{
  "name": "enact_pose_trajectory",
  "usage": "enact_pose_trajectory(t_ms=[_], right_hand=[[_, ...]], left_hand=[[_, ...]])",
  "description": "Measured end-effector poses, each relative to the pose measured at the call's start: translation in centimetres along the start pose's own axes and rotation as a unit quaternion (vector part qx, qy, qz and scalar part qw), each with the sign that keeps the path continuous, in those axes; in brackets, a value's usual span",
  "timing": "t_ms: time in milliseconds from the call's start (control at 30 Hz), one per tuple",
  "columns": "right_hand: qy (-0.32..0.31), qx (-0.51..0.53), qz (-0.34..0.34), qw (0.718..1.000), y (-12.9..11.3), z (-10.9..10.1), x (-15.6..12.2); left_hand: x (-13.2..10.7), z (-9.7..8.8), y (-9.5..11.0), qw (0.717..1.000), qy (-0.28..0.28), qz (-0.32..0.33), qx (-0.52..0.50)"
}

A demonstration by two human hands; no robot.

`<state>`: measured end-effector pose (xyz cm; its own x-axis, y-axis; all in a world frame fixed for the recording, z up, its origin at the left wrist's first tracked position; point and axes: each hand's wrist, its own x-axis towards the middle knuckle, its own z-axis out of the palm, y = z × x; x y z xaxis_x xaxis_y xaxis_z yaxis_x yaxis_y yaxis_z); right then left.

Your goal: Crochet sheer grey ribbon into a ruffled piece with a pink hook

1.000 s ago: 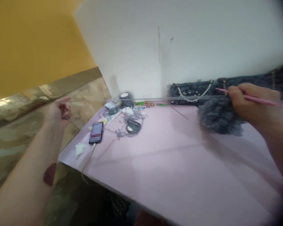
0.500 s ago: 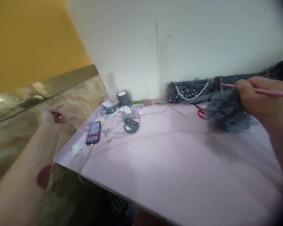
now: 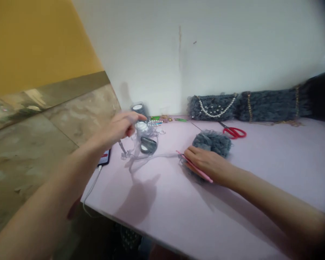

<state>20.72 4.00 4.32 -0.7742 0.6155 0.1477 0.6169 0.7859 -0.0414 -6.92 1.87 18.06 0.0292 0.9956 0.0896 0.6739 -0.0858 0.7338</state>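
Note:
My right hand is closed around a pink crochet hook and rests on a ruffled grey crocheted piece, partly hidden under the hand. A sheer grey ribbon runs from this piece leftwards over the table. My left hand, slightly blurred, hovers above the ribbon spools with its index finger stretched out and the other fingers curled. Sheer ribbon passes over it and hangs below. Under that hand lies a grey ribbon spool; another spool stands behind.
Red-handled scissors lie right of the piece. Against the wall sit a grey bag with a pearl chain and one with gold chains. A phone with a white cable lies at the table's left edge.
My left hand has come in from beyond the table's left side to above the spools. My right hand has brought the crocheted piece and hook down and left onto the table.

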Motion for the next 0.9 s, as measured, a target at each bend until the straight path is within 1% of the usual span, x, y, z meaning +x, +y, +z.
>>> enact_pose_trajectory(t_ms=[100, 200, 300, 400, 500, 600, 667, 733, 767, 833, 900], right_hand=[[-0.008, 0.030, -0.039, 0.999, 0.1, -1.0, -0.7], [-0.008, -0.010, -0.025, 1.000, 0.3, -2.2, -1.1], [-0.012, -0.073, -0.010, 0.997, 0.0, -2.3, -0.8], [0.017, -0.116, -0.017, 0.993, -0.2, -1.3, -0.1], [0.030, -0.135, -0.012, 0.990, 0.0, -0.4, 0.4], [0.044, -0.123, 0.003, 0.991, 0.1, -0.8, 0.9], [0.082, -0.083, 0.014, 0.993, -0.5, -1.8, 1.5], [0.139, 0.003, 0.018, 0.990, -1.5, -3.0, 2.6], [0.152, 0.060, 0.021, 0.986, -2.2, -3.5, 3.2], [0.160, 0.183, 0.027, 0.970, -3.4, -4.4, 4.8], [0.157, 0.294, 0.042, 0.942, -4.4, -4.8, 6.3]], left_hand=[[0.0, 1.4, 0.2, 0.995, -0.073, 0.019, 0.070], [0.1, 2.2, 0.3, 0.989, -0.113, 0.032, 0.093], [0.5, 2.5, -0.1, 0.988, -0.124, 0.038, 0.083], [1.0, 2.6, -1.1, 0.989, -0.128, 0.042, 0.066], [1.3, 2.4, -2.2, 0.990, -0.125, 0.041, 0.054], [1.4, 2.4, -3.2, 0.990, -0.132, 0.041, 0.040], [1.5, 2.7, -3.4, 0.989, -0.139, 0.042, 0.031], [1.7, 3.1, -3.2, 0.987, -0.146, 0.054, 0.034], [1.7, 3.4, -3.1, 0.986, -0.147, 0.067, 0.044], [1.8, 3.9, -2.7, 0.982, -0.139, 0.098, 0.078], [1.9, 4.2, -2.4, 0.981, -0.117, 0.114, 0.106]])
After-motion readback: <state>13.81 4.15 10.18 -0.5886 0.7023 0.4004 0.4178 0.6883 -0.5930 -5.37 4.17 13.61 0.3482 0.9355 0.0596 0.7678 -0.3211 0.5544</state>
